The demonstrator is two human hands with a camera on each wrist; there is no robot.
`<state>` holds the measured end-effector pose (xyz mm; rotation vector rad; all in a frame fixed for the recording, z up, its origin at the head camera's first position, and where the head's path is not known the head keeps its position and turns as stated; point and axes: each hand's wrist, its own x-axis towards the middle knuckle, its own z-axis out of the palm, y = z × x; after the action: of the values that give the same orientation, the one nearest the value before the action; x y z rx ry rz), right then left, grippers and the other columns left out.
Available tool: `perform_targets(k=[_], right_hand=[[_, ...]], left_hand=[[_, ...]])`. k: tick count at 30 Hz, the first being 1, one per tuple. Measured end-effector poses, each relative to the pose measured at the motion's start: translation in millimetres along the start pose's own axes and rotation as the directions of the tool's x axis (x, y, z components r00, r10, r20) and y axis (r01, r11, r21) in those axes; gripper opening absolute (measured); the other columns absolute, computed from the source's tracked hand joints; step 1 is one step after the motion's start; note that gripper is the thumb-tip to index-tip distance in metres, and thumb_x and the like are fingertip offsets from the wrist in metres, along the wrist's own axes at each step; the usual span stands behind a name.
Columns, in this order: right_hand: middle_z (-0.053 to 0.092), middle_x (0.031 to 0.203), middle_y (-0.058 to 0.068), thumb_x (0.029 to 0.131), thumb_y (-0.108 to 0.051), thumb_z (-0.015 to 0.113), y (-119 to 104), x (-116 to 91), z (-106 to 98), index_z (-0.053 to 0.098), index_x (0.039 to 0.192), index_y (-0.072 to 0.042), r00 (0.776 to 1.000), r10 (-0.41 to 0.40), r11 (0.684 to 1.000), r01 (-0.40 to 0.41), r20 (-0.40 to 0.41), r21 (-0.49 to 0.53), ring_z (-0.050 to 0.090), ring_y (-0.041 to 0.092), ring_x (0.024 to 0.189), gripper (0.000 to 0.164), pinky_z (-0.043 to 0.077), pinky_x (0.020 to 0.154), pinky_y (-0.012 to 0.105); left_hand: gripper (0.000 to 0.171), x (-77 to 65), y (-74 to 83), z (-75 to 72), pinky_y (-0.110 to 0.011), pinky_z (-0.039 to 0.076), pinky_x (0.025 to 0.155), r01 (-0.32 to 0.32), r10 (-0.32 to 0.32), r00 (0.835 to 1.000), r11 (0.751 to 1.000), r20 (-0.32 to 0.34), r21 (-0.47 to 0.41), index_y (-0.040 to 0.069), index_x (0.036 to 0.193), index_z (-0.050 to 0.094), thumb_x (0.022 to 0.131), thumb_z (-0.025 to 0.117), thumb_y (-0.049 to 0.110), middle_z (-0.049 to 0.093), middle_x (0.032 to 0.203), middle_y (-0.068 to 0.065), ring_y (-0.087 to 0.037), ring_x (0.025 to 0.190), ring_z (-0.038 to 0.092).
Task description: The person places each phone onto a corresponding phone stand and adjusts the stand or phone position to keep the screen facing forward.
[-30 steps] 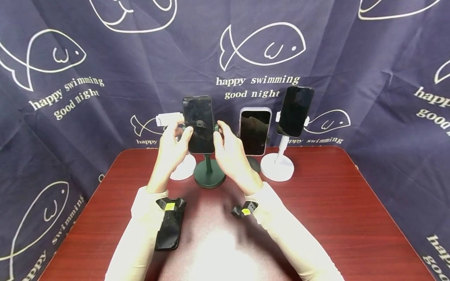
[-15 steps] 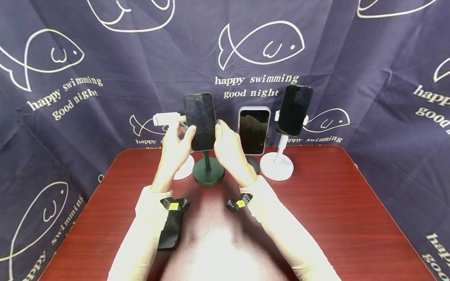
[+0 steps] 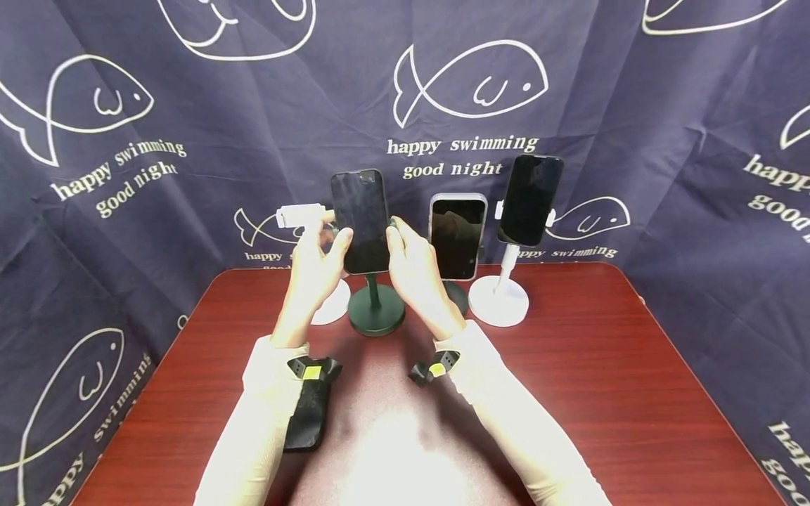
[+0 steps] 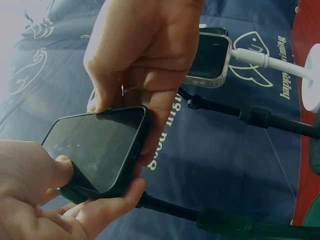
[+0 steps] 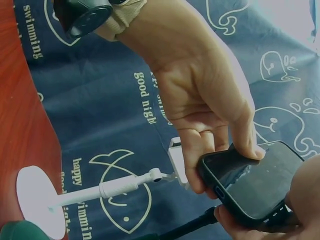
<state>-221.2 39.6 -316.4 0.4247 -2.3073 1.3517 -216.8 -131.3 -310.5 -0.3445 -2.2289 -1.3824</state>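
A dark-cased smartphone (image 3: 361, 221) stands upright at the head of a green phone stand (image 3: 375, 309), tilted slightly. My left hand (image 3: 316, 270) grips its left edge, thumb on the front and fingers behind. At the opposite edge, my right hand (image 3: 418, 270) holds the phone and the green clamp end (image 3: 393, 221). In the left wrist view, the left thumb (image 4: 62, 170) presses near the screen's border. The right wrist view has the phone (image 5: 260, 182) between both hands, the right hand (image 5: 305, 195) partly cut off by the frame.
A white phone stand (image 3: 332, 303) with a bare clamp (image 3: 300, 215) is left of the green one. To the right are a lilac-cased phone (image 3: 458, 237) on a dark stand and another phone (image 3: 530, 200) on a white stand. A black phone (image 3: 308, 414) lies under my left forearm.
The phone has shifted slightly right and tilted a little. My left hand has moved slightly right with it; my right hand keeps its place at the edge.
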Motion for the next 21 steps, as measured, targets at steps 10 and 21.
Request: perform_targets(k=[10, 21], right_hand=[[0.064, 0.128, 0.010, 0.104, -0.026, 0.045, 4.0, -0.9, 0.9, 0.059, 0.131, -0.009, 0.997, -0.061, 0.998, 0.061, -0.045, -0.012, 0.059, 0.018, 0.116, 0.035, 0.047, 0.101, 0.038], [0.065, 0.126, 0.009, 0.104, -0.027, 0.046, 3.8, 0.1, -0.6, 0.061, 0.129, -0.010, 0.997, -0.065, 0.998, 0.064, -0.041, -0.022, 0.058, 0.018, 0.117, 0.034, 0.047, 0.101, 0.038]], left_hand=[[0.044, 1.0, 0.8, -0.1, -0.028, 0.051, 0.039, -0.010, 0.010, 1.000, 1.000, 0.003, 0.019, 0.007, 0.131, 0.049, 0.096, 0.061, 0.032, 0.068, 0.086, -0.018, -0.022, 0.042, 0.060], [0.043, -0.7, 1.9, -0.9, -0.027, 0.051, 0.040, -0.003, 0.003, 1.000, 1.000, 0.011, -0.005, 0.009, 0.131, 0.050, 0.097, 0.061, 0.033, 0.068, 0.085, -0.018, -0.027, 0.044, 0.061]])
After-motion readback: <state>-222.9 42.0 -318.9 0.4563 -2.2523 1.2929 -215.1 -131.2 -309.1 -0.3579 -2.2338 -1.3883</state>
